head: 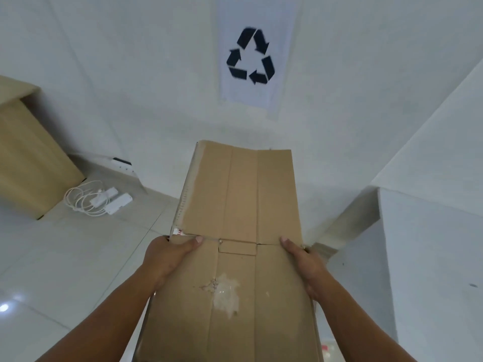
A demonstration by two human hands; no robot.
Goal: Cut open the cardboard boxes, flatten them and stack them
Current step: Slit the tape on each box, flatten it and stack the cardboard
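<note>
- Two hands are on it in the head view, yes?
- Yes. The left hand [170, 254] grasps the left edge of the flattened cardboard box [240, 194], with the thumb lying on top. The right hand [303, 259] grasps the right edge in the same way. The other fingers are under the board, hidden.
- And where is the box?
- It is held in the air in front of the person, above the tiled floor [65, 257]. Its far end points to the wall [130, 74] with the recycling sign [249, 58]. I judge the next step is to lay it on the stack, but no stack shows.
- What can go wrong?
- The hands hold it just at a cross fold, so the far half has no support. It may bend down there and pull the board out from under the thumbs. The torn patch [224, 291] in the near half is also weak.
- And on the floor?
- Some white cables and adapters [99, 202] lie to the left, near a tan box [31, 158]. If the sheet is put down there it will lie uneven, or a foot may catch a cable.
</note>
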